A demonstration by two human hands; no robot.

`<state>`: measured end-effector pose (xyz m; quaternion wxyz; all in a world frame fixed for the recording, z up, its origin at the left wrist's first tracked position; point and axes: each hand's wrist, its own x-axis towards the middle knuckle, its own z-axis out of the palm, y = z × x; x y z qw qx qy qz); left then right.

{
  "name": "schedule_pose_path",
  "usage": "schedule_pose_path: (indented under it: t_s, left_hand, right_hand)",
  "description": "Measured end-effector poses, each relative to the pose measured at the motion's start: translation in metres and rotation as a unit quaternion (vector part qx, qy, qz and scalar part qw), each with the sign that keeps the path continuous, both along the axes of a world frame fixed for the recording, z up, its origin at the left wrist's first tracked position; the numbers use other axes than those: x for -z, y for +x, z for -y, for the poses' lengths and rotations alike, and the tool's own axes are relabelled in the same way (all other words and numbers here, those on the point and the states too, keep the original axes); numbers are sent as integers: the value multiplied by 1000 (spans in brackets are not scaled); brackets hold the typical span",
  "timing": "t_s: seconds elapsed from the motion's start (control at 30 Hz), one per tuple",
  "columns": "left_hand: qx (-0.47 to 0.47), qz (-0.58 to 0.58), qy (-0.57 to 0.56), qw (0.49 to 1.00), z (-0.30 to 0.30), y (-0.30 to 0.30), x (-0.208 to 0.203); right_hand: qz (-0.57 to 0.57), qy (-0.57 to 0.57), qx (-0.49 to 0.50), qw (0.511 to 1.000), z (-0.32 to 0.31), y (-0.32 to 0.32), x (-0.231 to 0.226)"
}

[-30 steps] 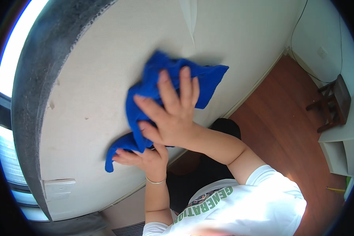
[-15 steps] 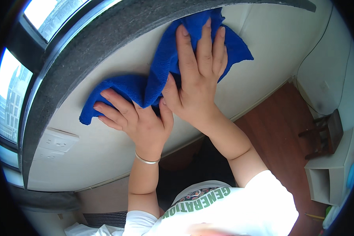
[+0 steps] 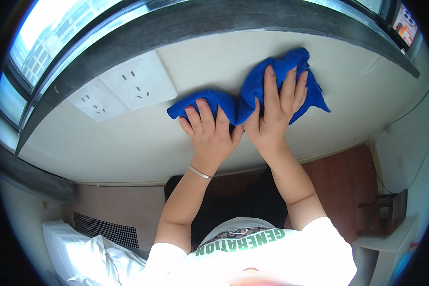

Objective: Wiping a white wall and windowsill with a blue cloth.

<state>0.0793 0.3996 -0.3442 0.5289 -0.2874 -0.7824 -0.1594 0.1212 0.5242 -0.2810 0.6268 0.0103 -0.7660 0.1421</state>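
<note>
Two spread hands (image 3: 212, 137) (image 3: 271, 119) lie on one blue cloth (image 3: 249, 91) against the wall (image 3: 214, 57) beside two sockets (image 3: 140, 82) (image 3: 93, 102).

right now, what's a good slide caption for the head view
Left hand and right hand press a blue cloth against a white wall, beside two white socket plates.

I note: rumpled blue cloth (image 3: 251, 90), matt, fuzzy; off-white wall (image 3: 214, 62), smooth, matt; white rectangular plastic socket plates (image 3: 153, 78), smooth; curved dark-grey ledge (image 3: 252, 18), matt, mottled; my thin silver-coloured metal bangle (image 3: 200, 173), shiny.
</note>
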Motion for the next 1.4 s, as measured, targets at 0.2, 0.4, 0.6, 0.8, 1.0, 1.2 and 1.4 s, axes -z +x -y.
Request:
schedule_pose_path:
  t_s: [0.2,0.4,0.6,0.8,1.0,1.2,1.4]
  left_hand:
    - [-65,13,85,994,84,-15,4]
    - [-184,57,94,977,151,-28,-2]
    - [-92,29,148,984,162,-28,-51]
    - [-11,-54,12,998,78,-10,-80]
    - [68,-349,298,886,22,-41,-120]
    - [-68,-186,95,976,61,4,-187]
    - [-115,-134,151,973,151,-13,-217]
  right_hand:
    - [-17,159,-102,982,83,-27,-22]
    - [-4,319,-158,935,162,-45,-44]
    - [12,222,-191,956,163,-45,-41]
    - [-43,130,-56,989,58,-24,-20]
    - [-246,114,-39,962,38,9,-73]
    - [-134,218,14,966,33,5,-152]
    - [-77,244,-81,963,105,-20,-166]
